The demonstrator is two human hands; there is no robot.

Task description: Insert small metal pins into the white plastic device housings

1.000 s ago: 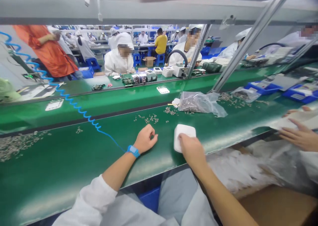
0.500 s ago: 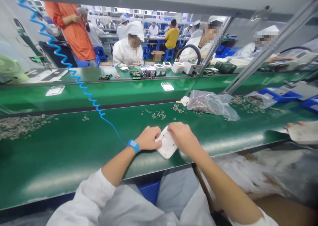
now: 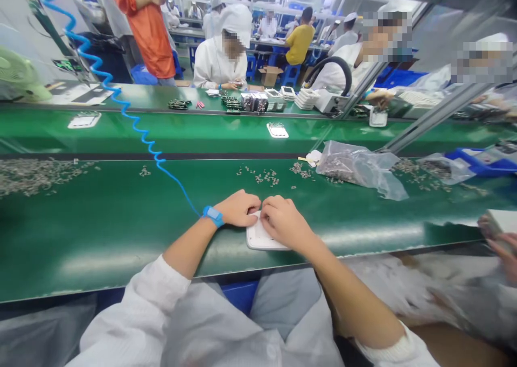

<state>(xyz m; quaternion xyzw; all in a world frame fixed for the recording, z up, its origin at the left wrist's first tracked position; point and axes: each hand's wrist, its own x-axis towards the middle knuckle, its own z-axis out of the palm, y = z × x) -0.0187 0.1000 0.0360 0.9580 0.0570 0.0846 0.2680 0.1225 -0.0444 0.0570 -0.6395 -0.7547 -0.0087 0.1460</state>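
Note:
A flat white plastic cover [image 3: 258, 238] with rounded corners lies on the green work surface close to its front edge. My left hand [image 3: 238, 208], with a blue strap [image 3: 213, 216] round the wrist, grips the cover's upper left part, thumb on top. Over the cover's upper middle bends my right hand [image 3: 286, 224], its fingers curled and pressed together. Whatever is under those fingertips is hidden, as is much of the cover. Small metal pieces [image 3: 266, 177] are scattered on the surface just beyond my hands.
A blue coiled cord [image 3: 139, 130] runs to my wrist strap. A clear bag of metal pieces [image 3: 355, 168] lies to the right, a larger heap [image 3: 32, 176] to the left. White covers [image 3: 278, 130] rest on the green strip behind. At far right, a co-worker's hand [image 3: 504, 254] holds a white part.
The white cover has turned, its near edge now roughly along the table edge. My right hand has shifted left, close to my left hand. My view has tipped downward slightly.

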